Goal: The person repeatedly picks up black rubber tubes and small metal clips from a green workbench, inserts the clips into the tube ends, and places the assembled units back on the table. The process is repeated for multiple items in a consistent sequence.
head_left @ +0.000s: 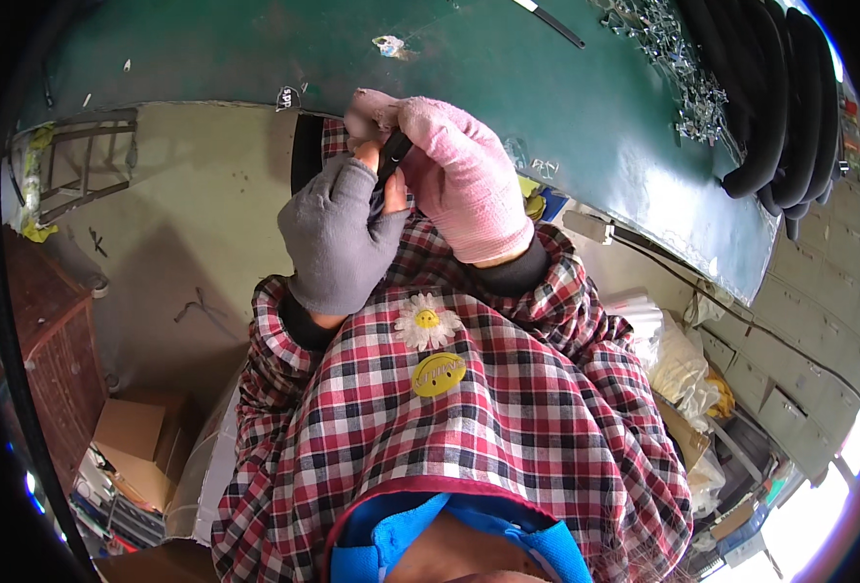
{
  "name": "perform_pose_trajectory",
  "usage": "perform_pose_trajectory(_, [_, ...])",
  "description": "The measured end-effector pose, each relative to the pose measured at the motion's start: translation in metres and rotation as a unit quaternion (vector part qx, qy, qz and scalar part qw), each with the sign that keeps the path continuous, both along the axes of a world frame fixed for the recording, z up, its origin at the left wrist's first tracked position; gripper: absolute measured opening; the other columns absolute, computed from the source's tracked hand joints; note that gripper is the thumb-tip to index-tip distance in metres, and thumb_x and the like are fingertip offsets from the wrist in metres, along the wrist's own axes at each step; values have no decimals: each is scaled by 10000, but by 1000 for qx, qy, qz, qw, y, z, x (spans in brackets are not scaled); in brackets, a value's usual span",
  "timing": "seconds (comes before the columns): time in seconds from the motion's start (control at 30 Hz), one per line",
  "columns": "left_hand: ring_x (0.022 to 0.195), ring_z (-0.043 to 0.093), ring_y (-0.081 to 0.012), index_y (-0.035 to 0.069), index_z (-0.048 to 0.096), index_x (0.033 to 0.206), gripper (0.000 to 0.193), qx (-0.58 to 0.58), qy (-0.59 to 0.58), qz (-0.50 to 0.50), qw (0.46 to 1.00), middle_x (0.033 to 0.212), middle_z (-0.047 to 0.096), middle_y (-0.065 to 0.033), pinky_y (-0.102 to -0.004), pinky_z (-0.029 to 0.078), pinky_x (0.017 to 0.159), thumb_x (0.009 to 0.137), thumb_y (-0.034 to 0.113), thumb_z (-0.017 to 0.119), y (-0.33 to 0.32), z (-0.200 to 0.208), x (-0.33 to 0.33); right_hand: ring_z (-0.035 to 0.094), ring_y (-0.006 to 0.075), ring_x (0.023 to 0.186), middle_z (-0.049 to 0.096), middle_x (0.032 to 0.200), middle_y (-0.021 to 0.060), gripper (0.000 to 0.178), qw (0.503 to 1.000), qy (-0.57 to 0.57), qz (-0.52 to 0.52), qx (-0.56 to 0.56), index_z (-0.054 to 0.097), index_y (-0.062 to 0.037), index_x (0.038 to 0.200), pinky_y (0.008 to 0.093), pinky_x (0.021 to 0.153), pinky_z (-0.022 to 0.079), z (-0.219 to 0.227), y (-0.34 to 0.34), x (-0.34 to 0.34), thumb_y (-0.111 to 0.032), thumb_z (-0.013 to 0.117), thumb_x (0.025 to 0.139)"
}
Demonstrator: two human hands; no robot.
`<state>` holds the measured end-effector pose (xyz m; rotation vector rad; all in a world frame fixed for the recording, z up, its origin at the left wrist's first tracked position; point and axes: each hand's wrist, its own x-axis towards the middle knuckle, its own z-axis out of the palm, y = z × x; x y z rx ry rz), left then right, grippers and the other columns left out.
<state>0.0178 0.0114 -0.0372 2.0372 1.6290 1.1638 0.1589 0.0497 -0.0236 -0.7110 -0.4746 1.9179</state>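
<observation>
My left hand (338, 233), in a grey glove with bare fingertips, is closed in front of my chest at the near edge of the green table. Beside it, my right hand (467, 180) in a pink glove has its fingers bent inward. Pinched between the two hands is a short black piece (394, 151); its ends are covered by fingers, so its exact kind is unclear. Behind my left hand, a wider black strip (306, 160) stands out against plaid cloth. Whether it joins the held piece cannot be made out.
On the green table (469, 58) lie a pile of small metal clips (678, 73), thick black tubes (775, 97) and a black-handled tool (551, 21). A cable (683, 262) runs below the table's right side. Cardboard boxes (134, 432) and a brown cabinet (56, 340) stand at left.
</observation>
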Motion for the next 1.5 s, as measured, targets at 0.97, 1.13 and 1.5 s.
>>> perform_pose_trajectory(0.97, [695, 676, -219, 171, 709, 1264, 404, -135, 2, -4, 991, 915, 702, -83, -327, 524, 651, 867, 101, 738, 30, 11, -17, 647, 348, 909, 647, 961, 118, 150, 393, -778, 84, 483, 631, -61, 930, 422, 800, 535, 32, 73, 86, -64, 704, 799])
perform_pose_trajectory(1.13, [657, 661, -211, 172, 711, 1265, 401, -128, 29, -9, 991, 871, 684, -76, -331, 512, 623, 870, 107, 736, 28, 14, -20, 664, 341, 819, 652, 914, 129, 212, 635, -640, 127, 413, 676, -83, 1087, 376, 711, 536, 44, 70, 94, -92, 681, 876])
perform_pose_trajectory(1.5, [607, 627, -220, 174, 703, 1285, 429, -158, 37, -25, 986, 799, 630, -82, -342, 493, 596, 864, 95, 729, 22, 25, -21, 700, 292, 790, 722, 833, 93, 210, 579, -625, 331, 406, 779, -127, 981, 357, 720, 563, 58, 104, 76, -310, 719, 898])
